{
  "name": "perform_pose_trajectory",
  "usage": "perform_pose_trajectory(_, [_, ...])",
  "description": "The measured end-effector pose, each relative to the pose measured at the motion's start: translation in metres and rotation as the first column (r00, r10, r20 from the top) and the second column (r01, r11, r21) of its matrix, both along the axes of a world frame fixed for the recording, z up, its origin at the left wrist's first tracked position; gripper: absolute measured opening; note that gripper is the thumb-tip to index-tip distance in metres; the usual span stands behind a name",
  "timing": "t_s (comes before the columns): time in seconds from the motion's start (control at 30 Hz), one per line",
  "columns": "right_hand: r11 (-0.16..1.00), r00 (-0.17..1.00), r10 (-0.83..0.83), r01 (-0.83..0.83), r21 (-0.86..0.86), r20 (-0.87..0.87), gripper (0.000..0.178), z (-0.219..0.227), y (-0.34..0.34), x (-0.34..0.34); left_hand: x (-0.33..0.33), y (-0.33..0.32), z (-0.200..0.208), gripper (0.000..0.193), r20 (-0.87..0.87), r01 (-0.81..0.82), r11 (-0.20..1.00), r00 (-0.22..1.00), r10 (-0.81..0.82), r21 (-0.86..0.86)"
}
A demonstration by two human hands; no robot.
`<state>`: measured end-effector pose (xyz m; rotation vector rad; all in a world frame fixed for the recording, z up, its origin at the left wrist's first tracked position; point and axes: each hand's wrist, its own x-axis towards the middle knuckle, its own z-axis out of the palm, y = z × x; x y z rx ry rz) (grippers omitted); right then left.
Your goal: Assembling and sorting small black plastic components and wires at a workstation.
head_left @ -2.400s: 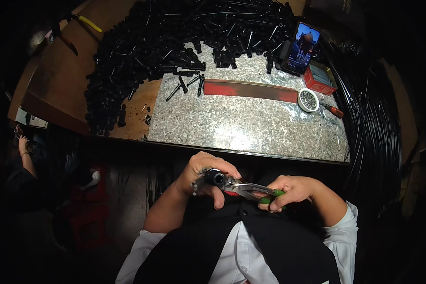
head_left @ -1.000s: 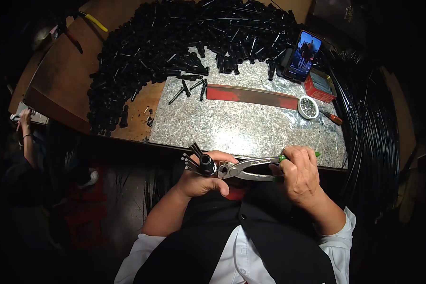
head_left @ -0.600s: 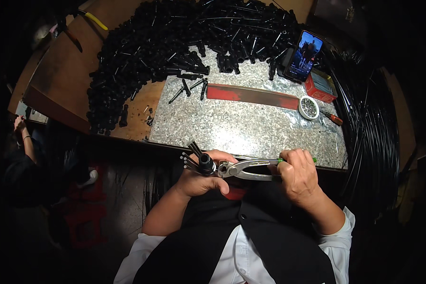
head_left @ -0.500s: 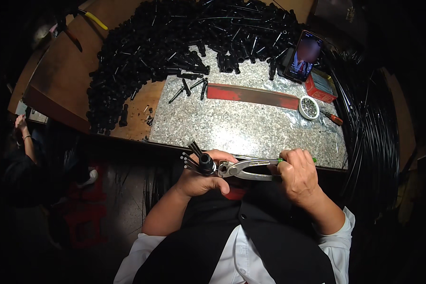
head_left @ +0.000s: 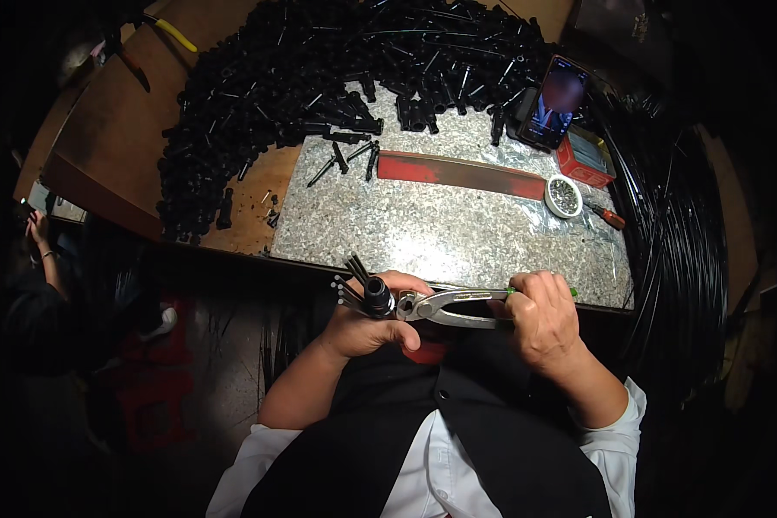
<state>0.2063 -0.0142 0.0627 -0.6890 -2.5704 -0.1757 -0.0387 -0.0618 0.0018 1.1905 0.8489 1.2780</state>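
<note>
My left hand (head_left: 363,335) is wrapped round a black tubular part (head_left: 376,298), whose round end faces up. Several thin dark rods (head_left: 350,283) with pale tips fan out beside that end. My right hand (head_left: 545,320) grips the green handles of a pair of metal pincers (head_left: 464,298). Their jaws meet a bright metal piece at the side of the tube, between my left thumb and fingers. Whether the jaws are fully closed is hard to make out. Both hands are just in front of the table's near edge.
Black tubular parts (head_left: 268,95) are heaped at the back. A red strip (head_left: 457,175) lies on the speckled slab (head_left: 345,224), near a white bowl of small metal bits (head_left: 564,197), a screwdriver (head_left: 609,216), a red box (head_left: 585,164) and a phone (head_left: 554,104). Long black rods (head_left: 678,250) hang right; another person's hand (head_left: 39,226) is far left.
The black tube has tilted slightly in my left hand, and the pincers have shifted a touch with it. At far left the other person's hand has moved a little.
</note>
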Motion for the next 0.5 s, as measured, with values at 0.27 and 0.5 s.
perform_pose_trajectory(0.27, [1.000, 1.000, 0.007, -0.007, -0.019, 0.014, 0.035, 0.002, 0.000, -0.001, 0.000, 0.000, -0.001, 0.078, 0.012, 0.004, 1.000, 1.000, -0.004, -0.026])
perform_pose_trajectory(0.5, [0.998, 0.999, -0.041, 0.040, 0.040, 0.032, 0.017, -0.003, 0.000, -0.007, 0.006, -0.001, -0.006, 0.074, 0.026, -0.074, 0.997, 0.997, 0.074, -0.006])
